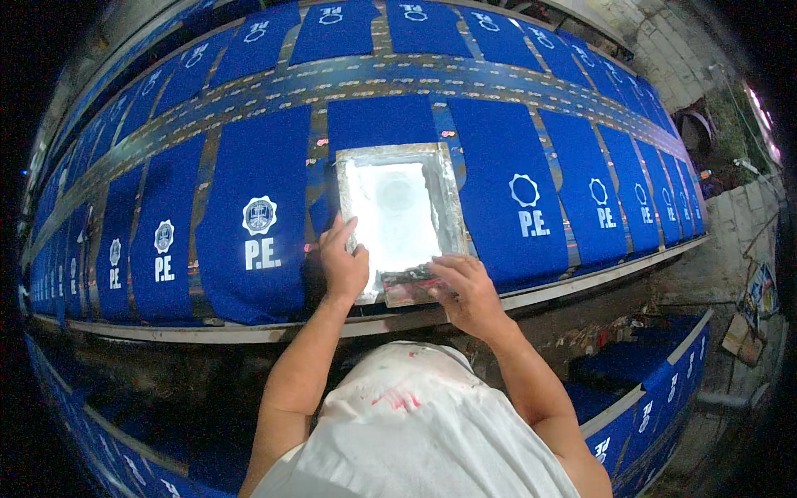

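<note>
A screen-printing frame (451,187) with a wooden rim and bright white mesh lies on a blue fabric panel (382,116) in front of me. My left hand (344,264) grips its left side near the lower corner, fingers on the rim and thumb toward the mesh. At the near end of the frame, a dark, stained squeegee (411,275) lies crosswise. My right hand (470,290) is closed on the squeegee's right end. The panel left of the frame (257,166) bears a white emblem with inner detail; the panel to the right (506,166) shows only the emblem's outline ring.
Rows of printed blue panels cover the long table, whose pale front edge (581,282) runs before me. Another row (274,37) lies beyond a patterned strip. Lower racks with blue panels (656,407) stand at both sides behind me. A block wall (681,50) rises at right.
</note>
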The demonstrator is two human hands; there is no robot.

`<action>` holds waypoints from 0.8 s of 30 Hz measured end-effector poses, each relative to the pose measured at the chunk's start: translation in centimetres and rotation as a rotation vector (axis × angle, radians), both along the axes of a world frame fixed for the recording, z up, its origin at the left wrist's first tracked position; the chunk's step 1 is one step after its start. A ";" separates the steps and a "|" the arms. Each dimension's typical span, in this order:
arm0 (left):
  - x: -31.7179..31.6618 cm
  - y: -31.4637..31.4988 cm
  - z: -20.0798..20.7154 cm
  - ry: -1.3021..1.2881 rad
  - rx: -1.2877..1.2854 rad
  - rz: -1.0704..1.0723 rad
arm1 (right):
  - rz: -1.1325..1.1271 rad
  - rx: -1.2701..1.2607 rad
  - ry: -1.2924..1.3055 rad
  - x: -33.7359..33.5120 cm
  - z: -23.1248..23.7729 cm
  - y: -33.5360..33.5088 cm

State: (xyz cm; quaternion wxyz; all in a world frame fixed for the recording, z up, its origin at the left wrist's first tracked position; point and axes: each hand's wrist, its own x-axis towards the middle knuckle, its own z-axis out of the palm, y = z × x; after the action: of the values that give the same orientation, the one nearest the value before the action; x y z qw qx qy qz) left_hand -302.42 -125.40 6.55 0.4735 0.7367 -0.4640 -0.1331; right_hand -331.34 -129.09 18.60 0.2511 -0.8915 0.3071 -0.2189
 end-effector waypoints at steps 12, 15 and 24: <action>-1.6 2.2 3.1 -0.233 -0.382 -0.081 | -0.418 0.722 -0.320 -3.9 -5.8 -4.8; -1.7 2.1 4.1 -0.284 -0.376 -0.074 | -0.418 0.883 -0.351 -3.7 -5.7 -5.0; -6.6 -3.2 6.3 0.150 -0.258 0.006 | -0.303 0.711 -0.592 -9.8 -4.8 -8.6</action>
State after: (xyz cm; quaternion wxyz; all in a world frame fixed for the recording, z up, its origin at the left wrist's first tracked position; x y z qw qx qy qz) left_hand -309.04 -128.65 12.87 0.5978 0.6591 -0.4386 -0.1256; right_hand -341.09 -137.67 13.76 0.5821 -0.5952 0.4045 -0.3784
